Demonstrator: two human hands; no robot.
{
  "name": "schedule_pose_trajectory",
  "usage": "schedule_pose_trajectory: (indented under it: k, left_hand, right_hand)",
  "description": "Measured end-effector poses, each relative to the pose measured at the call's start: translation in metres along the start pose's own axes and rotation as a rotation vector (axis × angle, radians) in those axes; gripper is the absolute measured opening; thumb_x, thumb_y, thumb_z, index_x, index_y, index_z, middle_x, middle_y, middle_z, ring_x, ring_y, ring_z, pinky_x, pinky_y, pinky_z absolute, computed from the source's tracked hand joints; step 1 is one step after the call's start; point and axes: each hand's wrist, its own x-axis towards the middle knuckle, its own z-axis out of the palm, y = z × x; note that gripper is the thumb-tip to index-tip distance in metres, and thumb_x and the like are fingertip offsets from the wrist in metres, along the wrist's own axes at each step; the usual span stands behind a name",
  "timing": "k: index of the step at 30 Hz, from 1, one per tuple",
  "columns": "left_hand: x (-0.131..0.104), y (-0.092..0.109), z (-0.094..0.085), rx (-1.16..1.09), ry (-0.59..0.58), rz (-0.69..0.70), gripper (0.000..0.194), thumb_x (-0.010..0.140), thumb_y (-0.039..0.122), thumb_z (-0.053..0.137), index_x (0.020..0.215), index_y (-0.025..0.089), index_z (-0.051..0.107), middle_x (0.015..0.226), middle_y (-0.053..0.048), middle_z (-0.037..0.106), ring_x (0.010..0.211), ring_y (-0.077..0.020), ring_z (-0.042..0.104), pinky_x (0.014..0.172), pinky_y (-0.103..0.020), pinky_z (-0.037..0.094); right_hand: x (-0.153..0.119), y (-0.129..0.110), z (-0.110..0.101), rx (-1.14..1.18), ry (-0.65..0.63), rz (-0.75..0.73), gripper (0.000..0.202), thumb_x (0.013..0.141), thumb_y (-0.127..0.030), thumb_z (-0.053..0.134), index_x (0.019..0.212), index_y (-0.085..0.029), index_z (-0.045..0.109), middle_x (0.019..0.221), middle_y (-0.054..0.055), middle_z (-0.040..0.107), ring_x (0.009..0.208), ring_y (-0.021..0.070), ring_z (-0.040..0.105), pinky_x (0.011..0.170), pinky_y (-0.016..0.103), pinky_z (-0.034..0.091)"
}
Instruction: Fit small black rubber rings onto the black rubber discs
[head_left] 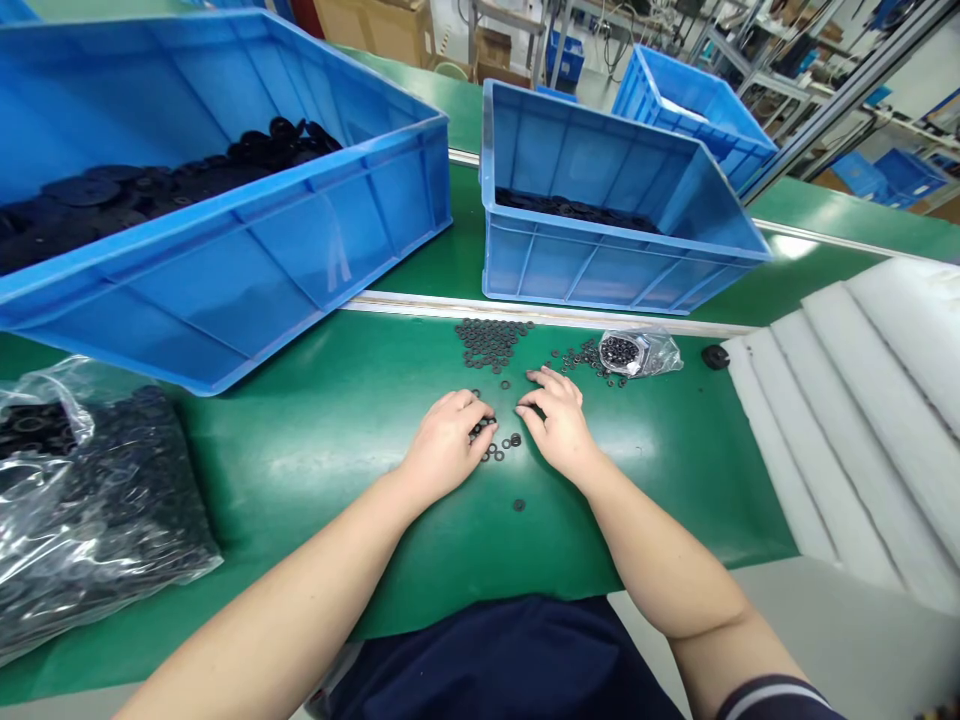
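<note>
My left hand (452,437) rests on the green table, its fingers curled around several small black rings (477,430) between thumb and fingertips. To its right, my right hand (556,418) has thumb and index finger drawn together, with a small dark spot at the tips that I cannot make out. Loose black rings (499,455) lie between and below the hands, a short stack of rings (515,440) among them. One black ring (519,506) sits apart, nearer to me. Beyond the hands, many flat rings (491,342) are spread in a single layer.
A clear bag of small black parts (622,352) spills at its mouth. Two blue crates (337,215) (600,265) with black parts stand behind. At left lies a large plastic bag (112,500) of black parts; at right, white foam sheets (840,400) and a black round part (715,356).
</note>
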Motion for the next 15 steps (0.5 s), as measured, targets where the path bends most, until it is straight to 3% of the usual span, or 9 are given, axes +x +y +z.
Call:
schedule_pose_trajectory:
  k: [6,8,11,13,15]
  left_hand:
    - [0.0008,-0.0002,-0.0003,-0.006,-0.004,-0.005,0.012,0.091,0.024,0.055,0.093,0.018,0.065,0.090,-0.008,0.063,0.095,-0.0239,0.060,0.086,-0.039,0.051]
    - [0.0013,0.0006,-0.0011,-0.004,-0.001,-0.007,0.012,0.090,0.024,0.055,0.092,0.019,0.066,0.089,-0.008,0.063,0.093,-0.0240,0.061,0.085,-0.039,0.051]
    - [0.0014,0.0013,-0.0017,0.007,-0.007,-0.014,0.013,0.090,0.025,0.054,0.091,0.019,0.066,0.087,-0.007,0.063,0.090,-0.0240,0.061,0.082,-0.039,0.051]
    - [0.0011,0.0009,-0.0012,0.008,-0.011,-0.015,0.014,0.090,0.026,0.054,0.091,0.019,0.066,0.088,-0.007,0.062,0.090,-0.0238,0.060,0.082,-0.039,0.051]
    - [0.0008,0.0003,-0.0005,0.001,-0.015,-0.013,0.013,0.090,0.027,0.055,0.091,0.019,0.066,0.088,-0.007,0.062,0.091,-0.0233,0.060,0.084,-0.039,0.051]
  right_hand:
    - [0.0015,0.0000,0.0003,-0.007,0.038,0.044,0.005,0.085,-0.024,0.067,0.080,-0.023,0.068,0.137,0.009,0.057,0.142,0.0283,0.034,0.113,0.056,0.024]
    - [0.0032,0.0009,0.0009,-0.010,0.065,0.087,0.006,0.082,-0.026,0.071,0.080,-0.023,0.066,0.144,0.010,0.051,0.146,0.0303,0.027,0.113,0.059,0.023]
    - [0.0062,0.0028,0.0013,-0.021,0.146,0.178,0.024,0.075,-0.035,0.079,0.087,-0.022,0.062,0.157,0.013,0.032,0.149,0.0354,0.016,0.110,0.063,0.024]
    - [0.0070,0.0040,-0.0003,-0.036,0.185,0.220,0.037,0.071,-0.041,0.082,0.092,-0.022,0.060,0.160,0.015,0.023,0.148,0.0381,0.017,0.109,0.062,0.026]
    - [0.0056,0.0047,-0.0044,-0.057,0.197,0.238,0.042,0.071,-0.045,0.082,0.097,-0.021,0.060,0.158,0.017,0.026,0.144,0.0390,0.028,0.106,0.060,0.031]
